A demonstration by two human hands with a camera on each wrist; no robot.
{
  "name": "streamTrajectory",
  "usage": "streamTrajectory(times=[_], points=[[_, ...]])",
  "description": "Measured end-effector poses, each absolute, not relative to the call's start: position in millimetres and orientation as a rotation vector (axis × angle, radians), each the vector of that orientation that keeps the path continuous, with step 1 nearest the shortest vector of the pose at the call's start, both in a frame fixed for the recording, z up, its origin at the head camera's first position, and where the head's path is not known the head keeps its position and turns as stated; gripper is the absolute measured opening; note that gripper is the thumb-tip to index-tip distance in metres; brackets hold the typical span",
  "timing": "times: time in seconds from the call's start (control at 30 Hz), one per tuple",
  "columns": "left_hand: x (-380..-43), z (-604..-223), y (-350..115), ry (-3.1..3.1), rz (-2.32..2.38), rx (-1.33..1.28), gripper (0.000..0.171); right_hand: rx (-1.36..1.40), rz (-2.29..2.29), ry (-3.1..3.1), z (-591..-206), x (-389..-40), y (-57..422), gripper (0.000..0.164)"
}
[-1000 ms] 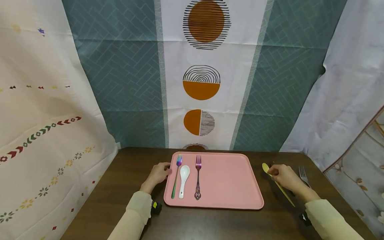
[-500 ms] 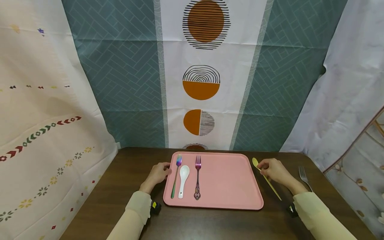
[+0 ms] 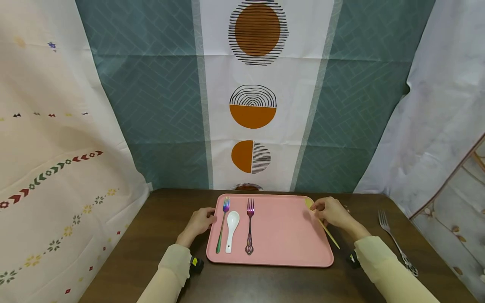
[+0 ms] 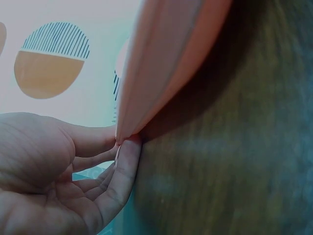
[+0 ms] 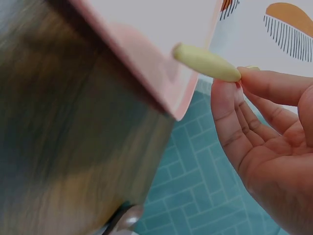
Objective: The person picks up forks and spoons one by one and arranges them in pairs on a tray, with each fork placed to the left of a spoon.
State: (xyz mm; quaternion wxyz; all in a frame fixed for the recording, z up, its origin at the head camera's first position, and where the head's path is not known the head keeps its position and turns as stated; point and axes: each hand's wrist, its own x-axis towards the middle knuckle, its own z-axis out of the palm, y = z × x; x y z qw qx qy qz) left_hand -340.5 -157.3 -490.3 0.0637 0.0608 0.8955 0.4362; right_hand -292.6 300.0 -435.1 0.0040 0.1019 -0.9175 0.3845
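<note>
My left hand [image 3: 198,222] pinches the left rim of the pink tray [image 3: 280,227]; the left wrist view shows thumb above and fingers beneath the rim. In my right hand [image 3: 333,211] a yellow spoon [image 3: 329,236] is pinched between thumb and fingertips. It slants across the tray's right rim, bowl end over the far right corner and handle end out past the side. In the right wrist view the spoon's handle [image 5: 208,62] points toward me. On the tray's left part lie a rainbow fork [image 3: 222,227], a white spoon [image 3: 231,229] and a purple-headed fork [image 3: 250,225].
A silver fork [image 3: 394,240] with an ornate handle lies on the dark wooden table [image 3: 273,286], right of the tray. Behind my right hand, a shiny rounded utensil end [image 5: 131,216] shows low in the right wrist view. Patterned cloth [image 3: 250,118] hangs behind the table.
My right hand has carried the yellow spoon leftward from the table to over the tray's right edge, uncovering more of the silver fork. The left hand stays at the tray's rim.
</note>
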Motion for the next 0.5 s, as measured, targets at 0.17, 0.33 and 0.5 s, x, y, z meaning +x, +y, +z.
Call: streamTrajectory(times=[0.17,0.33,0.5], points=[[-339,-494,-158,2.709,1.326,0.194,0.040,0.348,1.232,-2.874,-437,-299,289,0.020],[-339,-493,-158,2.708,1.325,0.192,0.040,0.373,1.225,-2.880,-442,-305,278,0.021],[-340,-492,-158,2.714,1.310,0.181,0.041,0.333,1.224,-2.906,-441,-308,262,0.022]])
